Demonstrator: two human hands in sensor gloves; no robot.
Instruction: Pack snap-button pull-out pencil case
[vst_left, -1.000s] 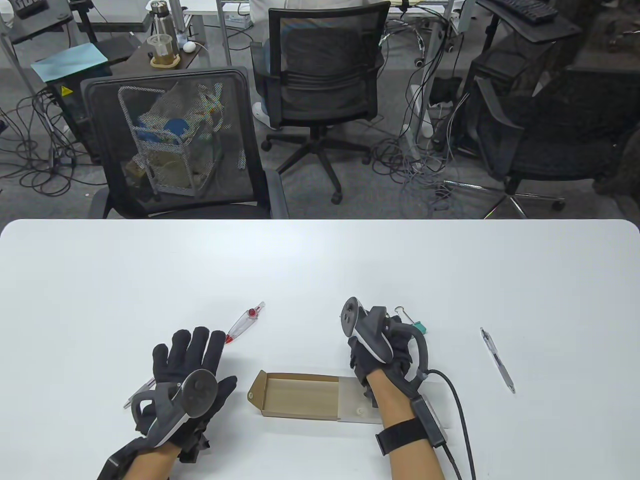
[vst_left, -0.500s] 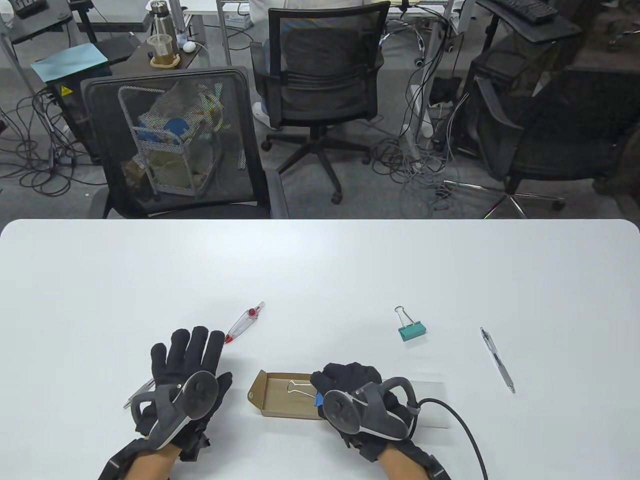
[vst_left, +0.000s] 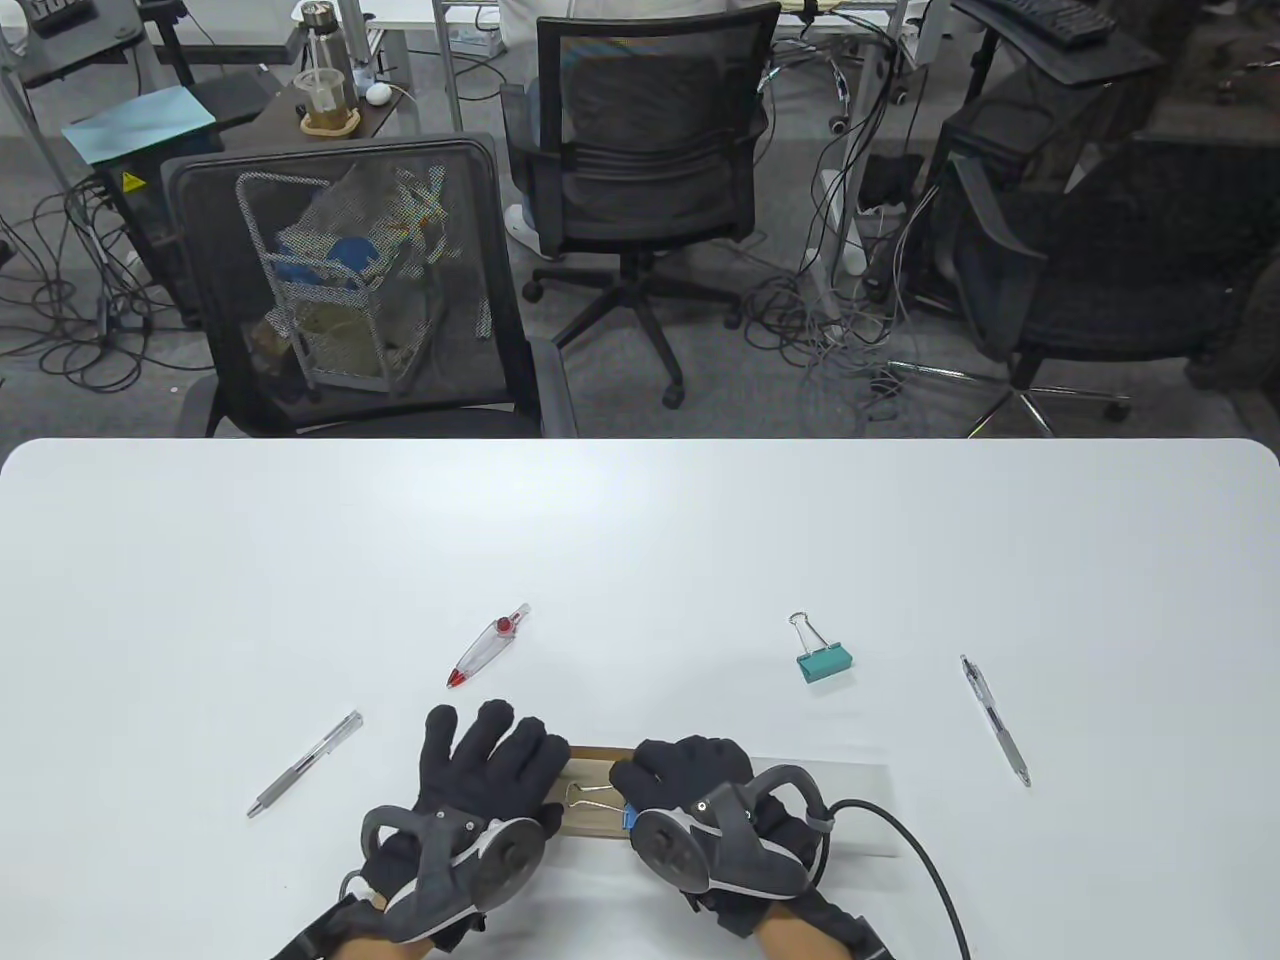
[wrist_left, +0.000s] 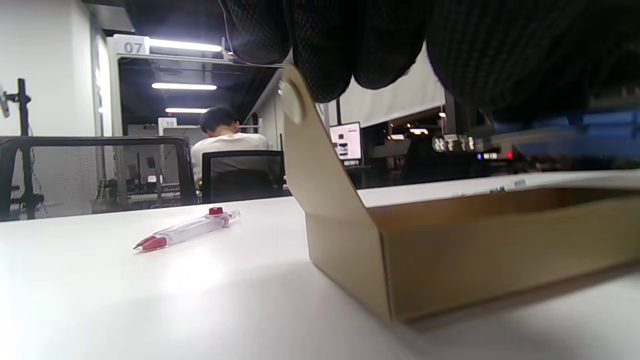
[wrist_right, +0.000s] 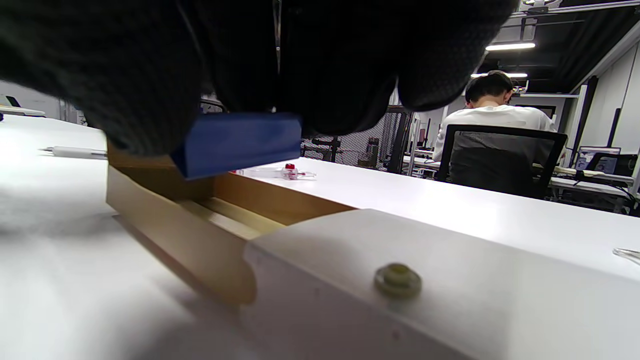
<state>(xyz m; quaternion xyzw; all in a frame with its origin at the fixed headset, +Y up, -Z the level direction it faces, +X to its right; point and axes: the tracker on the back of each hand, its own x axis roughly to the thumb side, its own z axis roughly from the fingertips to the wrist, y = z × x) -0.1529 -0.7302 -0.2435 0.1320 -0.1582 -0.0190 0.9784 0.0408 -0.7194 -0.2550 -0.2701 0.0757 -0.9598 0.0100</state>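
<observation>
The pencil case lies at the table's near edge: a brown cardboard drawer (vst_left: 592, 822) pulled out to the left of its white sleeve (vst_left: 855, 810). My left hand (vst_left: 495, 755) lies over the drawer's left end with its fingers spread. In the left wrist view its fingertips (wrist_left: 325, 60) touch the upright end flap (wrist_left: 320, 165) beside the snap button. My right hand (vst_left: 670, 775) pinches a blue binder clip (vst_left: 629, 816) over the drawer, its wire handles (vst_left: 590, 796) pointing left. The right wrist view shows the clip (wrist_right: 240, 142) just above the drawer (wrist_right: 200, 220) and the sleeve's snap stud (wrist_right: 397, 280).
A green binder clip (vst_left: 825, 662) lies right of centre, and a pen (vst_left: 996, 720) lies further right. A red-tipped pen (vst_left: 490, 645) lies beyond my left hand. A silver pen (vst_left: 305, 765) lies to the left. Office chairs stand behind the table's far edge.
My left hand has moved right from the silver pen, now uncovered, onto the drawer's left end. My right hand brought the blue clip to the drawer and holds it there.
</observation>
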